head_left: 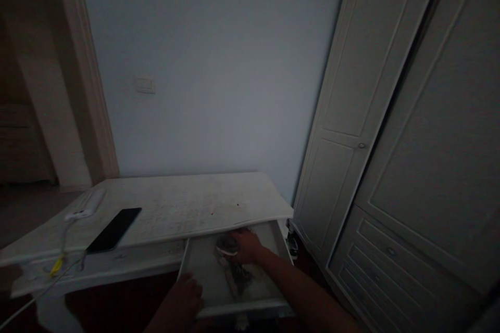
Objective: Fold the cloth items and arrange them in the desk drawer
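A white desk (pixel 175 208) stands against a pale wall, with its right drawer (pixel 203 265) pulled out. My right hand (pixel 246 247) reaches into the back of the drawer and is closed over a small round thing (pixel 225 245) that I cannot name in the dim light. My left hand (pixel 186 294) rests on the drawer's front left corner, fingers curled over the edge. A dark elongated object (pixel 238 276) lies on the drawer floor just in front of my right hand.
A black phone (pixel 114 229) lies on the desktop at the left, beside a white power strip (pixel 86 204) with a cable hanging over the edge. A tall white wardrobe (pixel 390 140) stands close on the right. A doorway opens at the far left.
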A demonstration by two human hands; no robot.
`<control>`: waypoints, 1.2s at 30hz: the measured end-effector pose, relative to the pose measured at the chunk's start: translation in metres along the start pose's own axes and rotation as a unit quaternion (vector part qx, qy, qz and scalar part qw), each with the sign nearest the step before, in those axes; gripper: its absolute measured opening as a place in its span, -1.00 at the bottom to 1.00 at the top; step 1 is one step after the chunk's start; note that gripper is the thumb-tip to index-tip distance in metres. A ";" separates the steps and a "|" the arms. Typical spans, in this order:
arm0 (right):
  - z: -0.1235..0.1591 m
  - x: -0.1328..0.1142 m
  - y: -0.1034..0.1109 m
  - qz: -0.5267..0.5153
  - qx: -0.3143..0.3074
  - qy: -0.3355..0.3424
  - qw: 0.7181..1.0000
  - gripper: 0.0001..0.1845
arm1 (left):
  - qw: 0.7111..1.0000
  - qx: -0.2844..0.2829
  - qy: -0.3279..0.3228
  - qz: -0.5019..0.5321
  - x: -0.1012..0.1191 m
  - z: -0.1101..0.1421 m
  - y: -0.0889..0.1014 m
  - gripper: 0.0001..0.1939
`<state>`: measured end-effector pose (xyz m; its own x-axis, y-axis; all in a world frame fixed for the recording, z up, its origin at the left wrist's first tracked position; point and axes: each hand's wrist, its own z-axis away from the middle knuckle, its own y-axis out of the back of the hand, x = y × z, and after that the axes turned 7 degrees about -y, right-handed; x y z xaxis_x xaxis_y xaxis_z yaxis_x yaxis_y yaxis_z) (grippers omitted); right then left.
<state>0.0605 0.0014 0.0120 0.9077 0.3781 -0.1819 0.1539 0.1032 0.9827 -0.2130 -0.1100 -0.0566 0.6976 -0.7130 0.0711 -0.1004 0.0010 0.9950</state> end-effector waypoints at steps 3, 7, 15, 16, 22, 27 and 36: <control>-0.020 -0.032 -0.011 -0.008 -0.020 0.060 0.998 -0.11 | 0.999 -0.040 0.023 -0.001 0.000 0.001 -0.003 -0.59; -0.027 -0.057 -0.020 0.029 -0.036 0.183 0.982 -0.11 | 0.997 -0.047 0.044 0.047 0.016 -0.002 0.003 -0.56; 0.034 0.014 0.001 0.029 -0.092 0.143 0.985 -0.09 | 0.996 -0.058 0.064 0.036 0.047 -0.004 0.028 -0.59; 0.043 0.029 0.005 0.016 -0.084 0.114 0.990 -0.10 | 0.996 -0.061 0.060 0.029 0.046 -0.003 0.027 -0.58; 0.059 0.076 0.021 -0.005 -0.008 -0.052 0.999 -0.08 | 0.996 -0.048 0.078 0.016 0.040 0.000 0.018 -0.53; 0.022 0.035 0.005 -0.044 0.035 -0.065 0.996 -0.17 | 0.996 -0.061 0.065 0.013 0.042 -0.001 0.026 -0.53; -0.025 -0.086 -0.045 -0.093 -0.053 0.102 0.989 -0.13 | 0.995 -0.050 0.063 0.055 0.046 -0.003 0.045 -0.61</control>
<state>-0.0346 -0.0127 -0.0177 0.7682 0.5207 -0.3726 0.2586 0.2801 0.9245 -0.1829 -0.1404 -0.0084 0.7706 -0.6107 0.1821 -0.1141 0.1488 0.9823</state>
